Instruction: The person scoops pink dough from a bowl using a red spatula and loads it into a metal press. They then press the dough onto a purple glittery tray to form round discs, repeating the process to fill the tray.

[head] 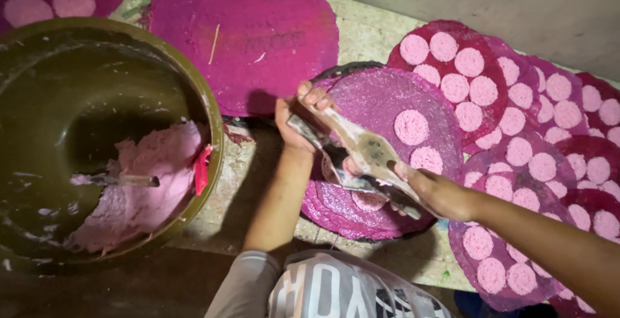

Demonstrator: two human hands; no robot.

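Observation:
My left hand (298,119) grips the far end of a flat hinged press mould (365,150) held over a round magenta tray (374,98). My right hand (431,189) holds the near end of the same mould. Two pink round discs (411,127) lie on that tray, beside the mould. The tray rests on top of a stack of similar trays (336,211).
A big olive bowl (210,111) at the left holds pink dough (152,176) and a utensil with a handle (123,180). A bare magenta tray (252,27) lies behind. Several trays covered with pink discs (465,72) overlap at the right, on a concrete floor.

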